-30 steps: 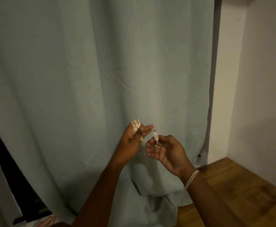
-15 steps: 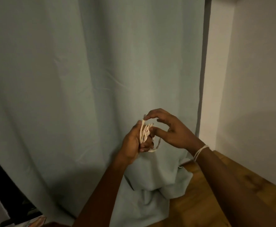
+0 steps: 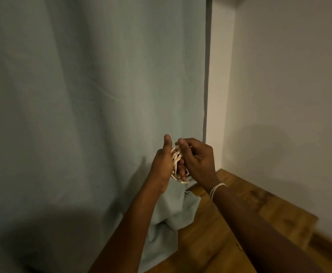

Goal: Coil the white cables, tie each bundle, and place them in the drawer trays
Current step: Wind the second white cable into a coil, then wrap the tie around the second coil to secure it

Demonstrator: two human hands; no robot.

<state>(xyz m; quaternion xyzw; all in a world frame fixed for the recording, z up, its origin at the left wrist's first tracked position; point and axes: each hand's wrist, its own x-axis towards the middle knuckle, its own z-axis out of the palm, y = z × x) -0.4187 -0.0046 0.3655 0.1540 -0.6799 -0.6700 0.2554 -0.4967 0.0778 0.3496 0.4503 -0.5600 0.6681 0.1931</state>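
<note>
While left hand (image 3: 162,164) holds coiled white cable (image 3: 176,164) in curled grip, thumb up, right hand (image 3: 197,161) pinches bundle top, fingers curled. Bundle held between hands, before pale curtain (image 3: 94,95), above wooden floor (image 3: 230,223). White band (image 3: 216,189) circles right wrist.

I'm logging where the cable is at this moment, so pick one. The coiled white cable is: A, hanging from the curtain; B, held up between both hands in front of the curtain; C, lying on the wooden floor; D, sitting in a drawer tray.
B: the coiled white cable sits between the left hand and the right hand, raised in front of the curtain, above the wooden floor.
</note>
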